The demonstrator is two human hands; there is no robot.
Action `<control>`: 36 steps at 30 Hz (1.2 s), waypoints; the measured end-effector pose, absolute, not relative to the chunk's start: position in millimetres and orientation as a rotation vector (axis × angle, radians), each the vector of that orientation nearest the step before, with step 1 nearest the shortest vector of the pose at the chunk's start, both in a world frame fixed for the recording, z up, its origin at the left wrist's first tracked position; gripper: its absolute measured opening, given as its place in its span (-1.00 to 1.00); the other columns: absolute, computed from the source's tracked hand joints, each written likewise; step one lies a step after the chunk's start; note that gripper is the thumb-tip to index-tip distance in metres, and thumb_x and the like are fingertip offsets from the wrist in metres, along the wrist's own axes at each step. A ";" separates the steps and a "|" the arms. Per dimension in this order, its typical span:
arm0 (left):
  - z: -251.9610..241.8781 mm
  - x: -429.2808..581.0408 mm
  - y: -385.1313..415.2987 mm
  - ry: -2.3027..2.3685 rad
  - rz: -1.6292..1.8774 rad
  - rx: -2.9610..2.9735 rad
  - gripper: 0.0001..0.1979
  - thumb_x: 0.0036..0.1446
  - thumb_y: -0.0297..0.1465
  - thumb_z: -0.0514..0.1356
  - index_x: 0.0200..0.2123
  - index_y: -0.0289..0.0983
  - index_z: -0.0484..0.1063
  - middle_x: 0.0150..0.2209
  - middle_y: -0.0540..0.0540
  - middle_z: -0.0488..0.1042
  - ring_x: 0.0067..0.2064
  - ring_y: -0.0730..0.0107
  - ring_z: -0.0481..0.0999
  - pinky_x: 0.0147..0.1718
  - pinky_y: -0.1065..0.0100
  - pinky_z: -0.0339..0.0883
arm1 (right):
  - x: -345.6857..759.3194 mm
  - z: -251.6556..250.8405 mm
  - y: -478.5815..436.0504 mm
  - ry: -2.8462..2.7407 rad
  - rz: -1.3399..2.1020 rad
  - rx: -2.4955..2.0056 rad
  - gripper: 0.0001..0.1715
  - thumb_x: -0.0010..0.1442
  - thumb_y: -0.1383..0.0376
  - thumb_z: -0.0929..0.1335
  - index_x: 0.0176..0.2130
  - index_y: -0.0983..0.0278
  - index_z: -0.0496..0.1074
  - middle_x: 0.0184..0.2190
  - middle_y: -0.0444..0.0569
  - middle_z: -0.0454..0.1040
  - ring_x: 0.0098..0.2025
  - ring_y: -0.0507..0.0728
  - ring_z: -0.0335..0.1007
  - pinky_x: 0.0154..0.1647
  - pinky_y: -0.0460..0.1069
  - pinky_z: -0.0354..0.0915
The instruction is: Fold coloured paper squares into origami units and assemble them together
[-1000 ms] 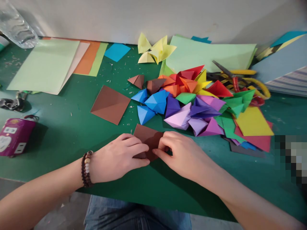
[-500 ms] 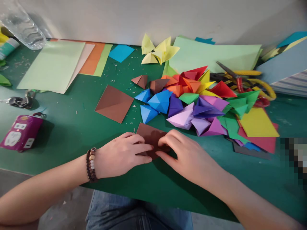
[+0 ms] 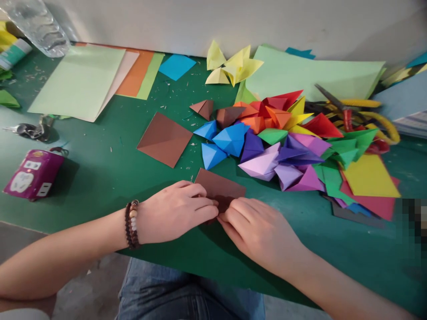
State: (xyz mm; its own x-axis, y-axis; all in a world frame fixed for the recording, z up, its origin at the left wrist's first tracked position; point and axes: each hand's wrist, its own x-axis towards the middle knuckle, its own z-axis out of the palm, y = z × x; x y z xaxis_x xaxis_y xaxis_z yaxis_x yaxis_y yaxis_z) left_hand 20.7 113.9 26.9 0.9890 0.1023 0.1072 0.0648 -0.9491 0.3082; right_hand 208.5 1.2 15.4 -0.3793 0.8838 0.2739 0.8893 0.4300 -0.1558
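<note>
Evidently, we are working at a green table (image 3: 100, 178), which is filling most of the scene. At its far left, a pale green sheet (image 3: 78, 80) is lying over other coloured sheets. Toward the right, a heap of folded paper pieces (image 3: 271, 135) is spreading in many colours. At the near middle, our left hand (image 3: 180, 211) and right hand (image 3: 263, 229) are resting on opposite sides of a brown sheet (image 3: 223, 184). A similar brown square (image 3: 165, 141) is lying farther away and to the left, apart from our hands. Our left fingers (image 3: 207, 210) are bending over the sheet, close together; our right fingers (image 3: 233, 218) are curling, and the fingertips of both hands are almost meeting. Whether they are pinching the paper, we are not managing to tell. We are judging this to be a folding step at the near part; in our opinion, the next move is calling for steady holding and a straight, well-pressed crease.
</note>
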 end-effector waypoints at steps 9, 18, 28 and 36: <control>25.0 19.7 114.5 0.116 0.146 2.828 -0.80 0.33 -0.45 -0.01 -0.15 -0.26 0.40 -0.07 -0.01 0.52 0.02 0.33 0.37 -0.07 0.25 0.28 | 196.9 8.9 2.3 -2.349 -0.038 -1.406 -0.78 0.18 0.48 0.32 -0.49 0.31 0.41 -0.56 -0.06 0.32 -0.48 0.10 0.18 -0.44 0.02 0.09; 24.4 19.6 115.3 0.115 0.118 2.801 -0.79 0.32 -0.45 0.00 -0.12 -0.25 0.42 -0.02 0.00 0.51 0.03 0.33 0.36 -0.07 0.26 0.27 | 192.5 4.6 -0.8 -2.360 -0.010 -1.355 -0.82 0.18 0.46 0.33 -0.43 0.31 0.45 -0.54 -0.06 0.38 -0.48 0.11 0.24 -0.45 0.03 0.12; 28.5 16.1 106.8 0.155 0.055 2.854 -0.76 0.31 -0.35 0.03 -0.06 -0.19 0.44 0.10 0.00 0.44 0.10 0.29 0.32 0.06 0.22 0.21 | 216.5 15.1 6.2 -1.779 0.447 -1.554 -0.96 0.22 0.34 0.34 -0.31 0.21 0.41 -0.42 -0.13 0.49 -0.46 0.00 0.37 -0.44 -0.08 0.29; 36.5 20.1 27.5 0.775 0.020 2.945 -0.38 0.21 0.01 0.01 0.14 -0.32 0.33 0.21 -0.14 0.32 0.15 0.13 0.27 0.12 0.14 0.18 | 237.0 10.8 10.7 -1.315 0.627 -1.537 -0.76 0.15 0.36 0.36 -0.14 0.17 0.35 -0.26 -0.07 0.55 -0.28 0.09 0.45 -0.26 0.01 0.35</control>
